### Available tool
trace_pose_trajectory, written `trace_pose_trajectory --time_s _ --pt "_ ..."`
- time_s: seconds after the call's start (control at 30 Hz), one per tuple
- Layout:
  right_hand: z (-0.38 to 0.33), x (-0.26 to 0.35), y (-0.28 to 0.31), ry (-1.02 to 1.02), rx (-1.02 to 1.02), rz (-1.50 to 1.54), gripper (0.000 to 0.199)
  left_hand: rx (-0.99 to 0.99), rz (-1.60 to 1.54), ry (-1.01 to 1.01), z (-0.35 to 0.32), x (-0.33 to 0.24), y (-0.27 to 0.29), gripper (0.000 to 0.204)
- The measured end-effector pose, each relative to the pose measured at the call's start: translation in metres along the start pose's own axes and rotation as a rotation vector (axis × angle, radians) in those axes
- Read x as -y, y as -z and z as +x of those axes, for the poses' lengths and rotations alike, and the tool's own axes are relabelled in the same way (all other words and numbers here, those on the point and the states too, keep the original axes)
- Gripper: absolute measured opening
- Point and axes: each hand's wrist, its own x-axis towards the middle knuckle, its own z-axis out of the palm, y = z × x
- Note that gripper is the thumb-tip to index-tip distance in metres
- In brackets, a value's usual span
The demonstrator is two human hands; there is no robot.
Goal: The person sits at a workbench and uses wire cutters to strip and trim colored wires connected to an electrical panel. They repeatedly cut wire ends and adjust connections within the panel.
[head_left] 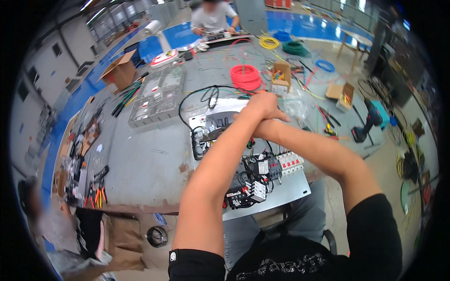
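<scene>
My forearms cross above a metal mounting plate [281, 196] that carries wired electrical parts. My left hand [265, 104] is at the plate's far side, with its knuckles bent and most fingers curled down out of sight; what they hold, if anything, does not show. My right hand [258, 130] passes beneath the left wrist, and its fingers are mostly hidden. Just left of the crossing are black wired components [201, 140]. Nearer me sit a row of white circuit breakers with red switches [290, 161] and a white-fronted contactor [256, 192]. A black cable [187, 100] loops beyond the plate.
Beyond my hands lies a red wire coil [245, 77], with a small carton [280, 77] beside it. Pliers [329, 117] and a cordless drill [370, 122] lie right. Clear-covered grey boxes [157, 96] stand left. A co-worker [213, 21] works across the table [136, 159]; another person [51, 225] is at lower left.
</scene>
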Motion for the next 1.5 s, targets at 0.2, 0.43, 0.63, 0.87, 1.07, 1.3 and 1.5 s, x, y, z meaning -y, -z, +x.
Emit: trace_pose_trajectory --time_s 0.2,0.43,0.63,0.87,1.07,1.3,1.5 --pt "-0.063 0.066 0.073 0.093 -0.210 -0.079 0.019 -0.681 -0.525 0.170 -0.151 0.074 0.010 0.041" --pt "-0.059 0.064 0.071 0.220 -0.432 -0.275 0.014 -0.651 -0.999 0.522 -0.261 0.135 -0.064 0.023" --pt "-0.053 0.067 0.064 0.199 -0.435 -0.351 0.013 -0.611 -1.015 0.395 -0.237 0.144 -0.088 0.017" --pt "-0.061 0.072 0.072 0.160 -0.324 -0.355 0.023 -0.694 -1.183 0.381 -0.230 0.125 -0.089 0.018" --pt "-0.062 0.075 0.079 0.171 -0.280 -0.372 0.045 -0.708 -1.228 0.342 -0.231 0.126 -0.091 0.019" --pt "-0.064 0.077 0.088 0.225 -0.358 -0.433 0.037 -0.690 -1.219 0.345 -0.231 0.132 -0.095 0.019" --pt "-0.065 0.077 0.102 0.200 -0.279 -0.373 0.031 -0.689 -1.223 0.349 -0.235 0.131 -0.095 0.019"
